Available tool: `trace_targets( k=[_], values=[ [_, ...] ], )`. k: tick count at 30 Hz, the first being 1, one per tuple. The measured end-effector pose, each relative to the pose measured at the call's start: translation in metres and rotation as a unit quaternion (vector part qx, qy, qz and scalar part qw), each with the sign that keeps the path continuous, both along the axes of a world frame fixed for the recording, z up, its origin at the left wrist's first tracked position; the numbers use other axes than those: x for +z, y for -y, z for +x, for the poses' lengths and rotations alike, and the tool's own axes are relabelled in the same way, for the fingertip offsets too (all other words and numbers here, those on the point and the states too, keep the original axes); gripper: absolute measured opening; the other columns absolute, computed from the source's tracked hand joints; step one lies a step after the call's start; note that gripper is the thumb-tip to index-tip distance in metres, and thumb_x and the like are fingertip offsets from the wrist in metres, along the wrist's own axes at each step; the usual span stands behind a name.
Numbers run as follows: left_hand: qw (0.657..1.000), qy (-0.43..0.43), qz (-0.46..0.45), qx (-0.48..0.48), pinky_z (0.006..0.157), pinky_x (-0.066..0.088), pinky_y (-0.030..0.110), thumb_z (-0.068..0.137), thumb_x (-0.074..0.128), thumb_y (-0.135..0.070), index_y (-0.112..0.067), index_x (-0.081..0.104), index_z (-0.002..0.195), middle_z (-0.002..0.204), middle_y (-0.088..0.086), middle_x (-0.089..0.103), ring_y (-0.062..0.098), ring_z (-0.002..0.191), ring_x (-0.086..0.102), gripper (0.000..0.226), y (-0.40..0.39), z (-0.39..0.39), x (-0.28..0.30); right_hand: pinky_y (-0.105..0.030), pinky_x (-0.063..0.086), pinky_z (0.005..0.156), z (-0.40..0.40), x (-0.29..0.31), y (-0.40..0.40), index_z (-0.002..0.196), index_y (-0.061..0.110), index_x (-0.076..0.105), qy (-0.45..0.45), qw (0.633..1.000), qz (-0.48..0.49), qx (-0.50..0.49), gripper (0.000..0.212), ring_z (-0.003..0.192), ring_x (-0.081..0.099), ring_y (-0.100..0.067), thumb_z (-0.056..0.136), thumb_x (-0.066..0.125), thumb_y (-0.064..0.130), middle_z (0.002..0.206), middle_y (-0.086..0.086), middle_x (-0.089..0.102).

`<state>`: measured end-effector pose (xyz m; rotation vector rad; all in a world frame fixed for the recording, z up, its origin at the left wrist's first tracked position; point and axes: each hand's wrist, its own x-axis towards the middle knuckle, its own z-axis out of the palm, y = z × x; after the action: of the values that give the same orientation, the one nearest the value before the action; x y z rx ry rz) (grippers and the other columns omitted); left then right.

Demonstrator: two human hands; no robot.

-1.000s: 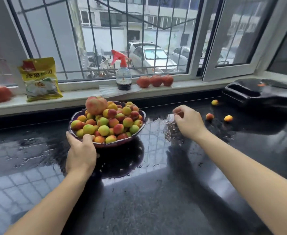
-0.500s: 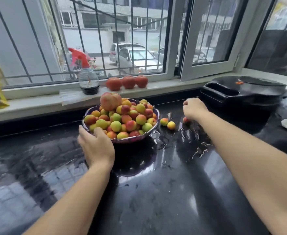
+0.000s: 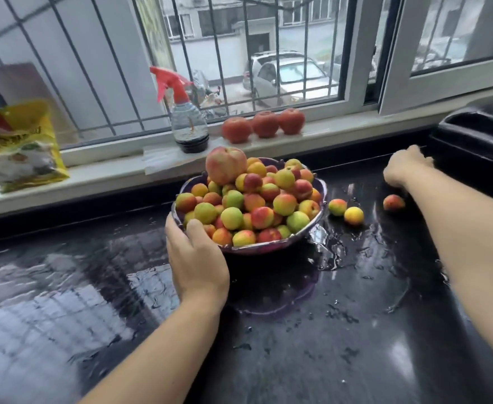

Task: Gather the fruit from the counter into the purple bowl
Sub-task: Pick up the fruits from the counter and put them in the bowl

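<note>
The left hand (image 3: 197, 260) grips the near rim of the scalloped purple plastic bowl (image 3: 312, 225), thumb hooked over the edge and touching the small red, yellow and green round fruit (image 3: 257, 199) heaped inside, with one large pink peach (image 3: 226, 164) balanced on top. The right hand (image 3: 405, 167) reaches far out along the wet, glossy black stone desk (image 3: 326, 330), next to a black appliance (image 3: 478, 138); its fingers are curled, but whether they hold a fruit I cannot tell. Between the two hands, three loose fruits lie on the desk: a green-red one (image 3: 337, 207) just beside the bowl, a yellow one (image 3: 353, 216) touching it or nearly so, and a reddish one (image 3: 394, 202) just under the right forearm.

These fruits look small, light and firm enough to pinch, but wet skin on a wet desk probably makes them slippery and ready to roll, so cupping each from above with curled fingers seems safer. The heap is already piled high; new fruit set on its slope may tumble off, so placing it gently in a hollow looks wise
</note>
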<state>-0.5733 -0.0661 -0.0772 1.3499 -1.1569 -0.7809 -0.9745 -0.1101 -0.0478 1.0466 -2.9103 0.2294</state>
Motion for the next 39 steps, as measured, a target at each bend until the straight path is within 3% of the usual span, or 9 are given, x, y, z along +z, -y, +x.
trace_targets(
  k=[4,11,18,22,26,29,32,35,39],
  values=[
    [1.0,0.004,0.016,-0.008,0.115,0.041,0.055,0.089,0.029,-0.052,-0.028,0.034,0.158,0.153,-0.001,0.05,0.025,0.14,0.047,0.073,-0.004,0.0,0.003,-0.038,0.043,0.104,0.041,0.026,-0.015,0.13,0.013,0.062,0.054,0.984,-0.153,0.07,0.038,0.122,0.053,-0.041,0.093,0.057,0.01,0.141,-0.019,0.043],
    [0.997,0.012,0.057,-0.045,0.117,0.036,0.051,0.096,0.031,-0.045,-0.026,0.018,0.166,0.165,0.005,0.04,0.032,0.147,0.04,0.074,-0.021,0.004,0.019,-0.036,0.057,0.084,0.203,0.09,-0.068,0.117,0.022,0.059,0.285,0.83,-0.375,0.298,0.026,0.095,0.07,-0.019,0.095,0.067,0.034,0.104,-0.002,0.07],
    [0.989,0.001,0.064,-0.133,0.118,0.032,0.046,0.107,0.038,-0.035,-0.022,0.012,0.168,0.167,0.01,0.036,0.034,0.149,0.038,0.067,-0.029,0.026,0.027,-0.042,0.049,0.095,0.297,0.077,-0.065,0.132,0.023,0.054,0.05,0.904,-0.196,0.378,0.04,0.111,0.06,-0.029,0.096,0.062,0.039,0.12,-0.009,0.066],
    [0.981,-0.052,0.055,-0.177,0.119,0.038,0.052,0.086,0.044,-0.055,-0.031,0.03,0.16,0.157,0.003,0.05,0.029,0.143,0.047,0.08,-0.018,0.035,0.021,-0.047,0.039,0.104,0.313,0.071,-0.049,0.129,0.029,0.056,-0.043,0.918,-0.147,0.366,0.033,0.115,0.055,-0.032,0.1,0.054,0.042,0.119,-0.008,0.067],
    [0.963,-0.125,0.068,-0.227,0.114,0.046,0.052,0.078,0.058,-0.053,-0.04,0.043,0.15,0.143,-0.005,0.061,0.022,0.132,0.058,0.075,-0.001,0.043,0.005,-0.034,0.045,0.097,0.298,0.073,-0.067,0.117,0.02,0.069,0.045,0.862,-0.373,0.34,0.025,0.106,0.059,-0.018,0.099,0.058,0.034,0.11,0.001,0.07],
    [0.954,-0.139,0.06,-0.258,0.111,0.049,0.05,0.082,0.062,-0.049,-0.043,0.047,0.145,0.138,-0.007,0.065,0.02,0.129,0.062,0.066,-0.001,0.049,0.009,-0.018,0.044,0.078,0.249,0.053,-0.104,0.105,0.019,0.073,0.132,0.849,-0.476,0.187,0.018,0.096,0.062,-0.013,0.098,0.056,0.02,0.099,0.005,0.071],
    [0.956,-0.138,0.043,-0.256,0.109,0.051,0.049,0.084,0.061,-0.048,-0.042,0.049,0.144,0.136,-0.007,0.066,0.019,0.127,0.063,0.061,-0.001,0.047,0.007,-0.036,0.048,0.092,0.193,0.01,-0.122,0.111,0.018,0.07,0.1,0.912,-0.397,0.034,0.026,0.113,0.058,-0.03,0.094,0.051,0.01,0.116,-0.007,0.068],
    [0.959,-0.145,0.04,-0.242,0.108,0.051,0.052,0.084,0.062,-0.052,-0.043,0.047,0.147,0.14,-0.007,0.064,0.022,0.13,0.062,0.065,0.003,0.047,0.0,-0.049,0.045,0.102,0.179,-0.015,-0.12,0.126,0.021,0.063,0.08,0.946,-0.31,0.039,0.035,0.124,0.049,-0.032,0.093,0.053,0.017,0.131,-0.008,0.059],
    [0.961,-0.133,0.028,-0.242,0.106,0.053,0.052,0.084,0.06,-0.053,-0.048,0.05,0.142,0.135,-0.009,0.066,0.022,0.126,0.064,0.06,0.004,0.045,-0.005,-0.045,0.038,0.105,0.18,-0.027,-0.11,0.142,0.02,0.051,0.053,0.978,-0.193,0.066,0.047,0.129,0.043,-0.037,0.097,0.057,0.031,0.141,-0.012,0.053]
  ],
)
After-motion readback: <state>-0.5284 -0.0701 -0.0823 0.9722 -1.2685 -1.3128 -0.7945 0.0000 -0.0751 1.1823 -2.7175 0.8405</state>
